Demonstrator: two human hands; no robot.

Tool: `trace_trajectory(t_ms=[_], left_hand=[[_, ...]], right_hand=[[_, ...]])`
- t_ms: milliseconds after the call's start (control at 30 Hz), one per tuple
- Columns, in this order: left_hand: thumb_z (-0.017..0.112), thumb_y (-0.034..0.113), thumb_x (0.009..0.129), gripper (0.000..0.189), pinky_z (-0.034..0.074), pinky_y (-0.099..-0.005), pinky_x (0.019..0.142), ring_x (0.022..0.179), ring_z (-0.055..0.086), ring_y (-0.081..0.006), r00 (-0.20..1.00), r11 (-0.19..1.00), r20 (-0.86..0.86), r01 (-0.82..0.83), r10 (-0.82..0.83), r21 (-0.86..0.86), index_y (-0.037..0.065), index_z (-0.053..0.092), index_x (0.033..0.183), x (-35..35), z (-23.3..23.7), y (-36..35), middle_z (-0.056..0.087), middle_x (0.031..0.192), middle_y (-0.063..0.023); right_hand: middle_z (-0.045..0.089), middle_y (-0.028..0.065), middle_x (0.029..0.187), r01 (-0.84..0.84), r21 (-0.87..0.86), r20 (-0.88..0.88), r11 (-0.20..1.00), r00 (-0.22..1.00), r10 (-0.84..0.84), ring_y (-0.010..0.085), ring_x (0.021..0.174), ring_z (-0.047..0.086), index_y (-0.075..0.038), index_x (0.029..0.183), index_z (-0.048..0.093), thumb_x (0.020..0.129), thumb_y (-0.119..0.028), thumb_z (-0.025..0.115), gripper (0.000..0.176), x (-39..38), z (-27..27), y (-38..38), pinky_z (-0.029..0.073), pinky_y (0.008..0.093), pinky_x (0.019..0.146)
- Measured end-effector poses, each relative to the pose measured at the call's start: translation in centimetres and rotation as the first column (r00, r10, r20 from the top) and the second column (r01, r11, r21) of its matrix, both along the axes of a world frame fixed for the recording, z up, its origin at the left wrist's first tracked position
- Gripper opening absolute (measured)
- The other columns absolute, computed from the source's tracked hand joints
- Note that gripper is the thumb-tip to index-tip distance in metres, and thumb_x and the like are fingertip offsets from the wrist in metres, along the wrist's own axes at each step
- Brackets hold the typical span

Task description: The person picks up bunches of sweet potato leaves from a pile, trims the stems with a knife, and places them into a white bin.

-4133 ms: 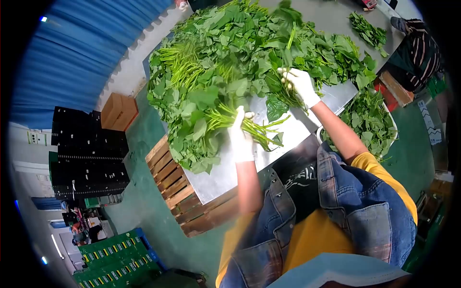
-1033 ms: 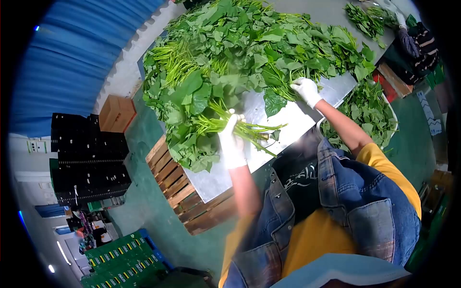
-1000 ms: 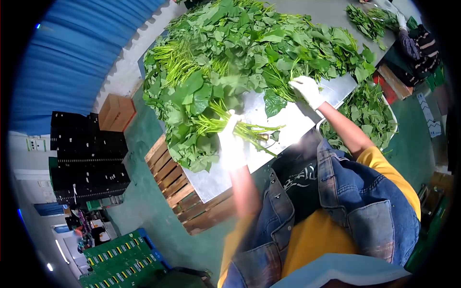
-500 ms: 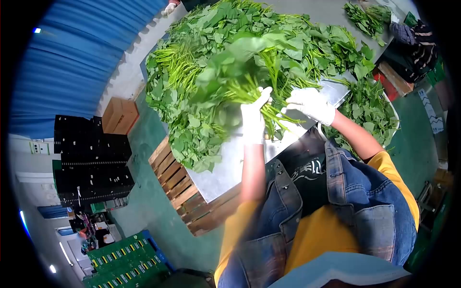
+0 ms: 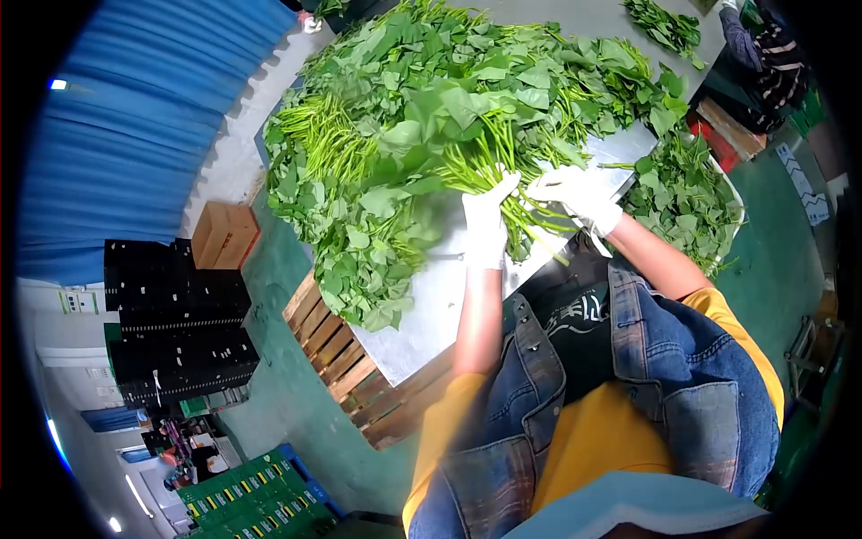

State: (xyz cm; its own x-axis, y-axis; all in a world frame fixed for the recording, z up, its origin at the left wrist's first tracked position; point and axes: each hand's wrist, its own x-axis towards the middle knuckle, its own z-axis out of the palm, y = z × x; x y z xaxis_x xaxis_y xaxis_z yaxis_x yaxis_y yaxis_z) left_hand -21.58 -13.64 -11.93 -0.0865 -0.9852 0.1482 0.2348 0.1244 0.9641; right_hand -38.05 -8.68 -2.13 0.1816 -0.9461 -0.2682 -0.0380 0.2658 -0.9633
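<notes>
A bunch of leafy green stems point(image 5: 467, 166) is held in my white-gloved left hand point(image 5: 489, 216), its leaves pointing away and its cut ends hanging toward my body. My right hand point(image 5: 575, 196), also gloved in white, has its fingers pinched at the stem ends beside the left hand; what exactly they grip is too small to tell. A large heap of leafy greens point(image 5: 359, 135) covers much of the metal table point(image 5: 404, 346) around the bunch.
A wooden pallet point(image 5: 334, 355) shows under the table. More greens point(image 5: 687, 198) lie at the right. A co-worker point(image 5: 777, 67) is at the upper right, and another gloved hand point(image 5: 311, 23) at the top left. Black crates point(image 5: 180, 314), a cardboard box point(image 5: 224, 235) and green crates point(image 5: 256, 499) stand left.
The held bunch has come a little lower and right, with my left hand. My right hand's fingers have moved closer to the stems. The co-worker's greens at upper right have shifted.
</notes>
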Motion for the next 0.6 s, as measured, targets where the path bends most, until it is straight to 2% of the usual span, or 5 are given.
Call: trace_trajectory(t_ms=[133, 200, 333, 467, 600], left_hand=[[0.07, -0.005, 0.07, 0.025, 0.045, -0.0229, 0.062, 0.067, 0.054, -0.0116, 0.655, 0.907, 0.64, -0.183, 0.401, -0.381, 0.0, 0.061, 0.092, 0.6, 3.9, 0.8, 0.061, 0.083, -0.0039], [0.066, -0.001, 0.078, 0.023, 0.048, -0.027, 0.064, 0.069, 0.055, -0.0157, 0.952, 0.932, -0.008, -0.297, 0.305, 0.208, -0.001, 0.062, 0.1, 3.6, 3.4, -0.4, 0.063, 0.089, -0.0071], [0.058, -0.002, 0.081, 0.02, 0.046, -0.0276, 0.069, 0.073, 0.053, -0.0155, 0.926, 0.983, 0.332, -0.175, 0.182, -0.051, -0.002, 0.063, 0.1, 6.9, 3.5, 0.5, 0.061, 0.092, -0.0087], [0.065, 0.001, 0.076, 0.022, 0.044, -0.0269, 0.071, 0.076, 0.054, -0.015, 0.978, 0.935, -0.013, -0.195, 0.208, 0.295, 0.001, 0.06, 0.098, 4.1, 6.2, 1.0, 0.058, 0.089, -0.0057], [0.066, -0.001, 0.076, 0.023, 0.05, -0.0284, 0.066, 0.073, 0.058, -0.0174, 0.917, 0.867, -0.311, -0.071, 0.252, 0.493, -0.002, 0.057, 0.098, 3.9, 7.1, 1.6, 0.058, 0.086, -0.0091]], right_hand=[[0.063, 0.0068, 0.083, 0.094, -0.007, 0.224, 0.996, 0.97, -0.09, 0.0124, 0.074, 0.059, 0.003, 0.091, 0.064, 0.084, -0.007, 0.056, 0.015, -5.2, -2.7, 1.9, 0.049, 0.0247, 0.072], [0.064, 0.0084, 0.09, 0.387, -0.176, 0.301, 0.905, 0.896, -0.325, 0.0155, 0.075, 0.061, 0.003, 0.099, 0.061, 0.086, -0.013, 0.058, 0.021, -11.7, -8.1, 2.5, 0.052, 0.0264, 0.074], [0.063, 0.011, 0.104, 0.504, 0.427, 0.81, 0.751, 0.157, -0.565, 0.0167, 0.083, 0.062, 0.003, 0.112, 0.053, 0.089, -0.026, 0.059, 0.037, -22.6, -14.9, 5.0, 0.054, 0.0248, 0.075], [0.064, 0.0097, 0.105, 0.166, -0.415, -0.377, 0.895, 0.864, -0.335, 0.0151, 0.079, 0.063, 0.001, 0.11, 0.058, 0.088, -0.021, 0.058, 0.032, -20.5, -20.3, 3.6, 0.049, 0.0224, 0.064], [0.066, 0.0066, 0.093, 0.336, 0.065, 0.023, 0.94, 0.941, -0.338, 0.0132, 0.078, 0.063, 0.001, 0.11, 0.06, 0.087, -0.017, 0.053, 0.029, -10.8, -15.4, -2.2, 0.049, 0.0234, 0.066]])
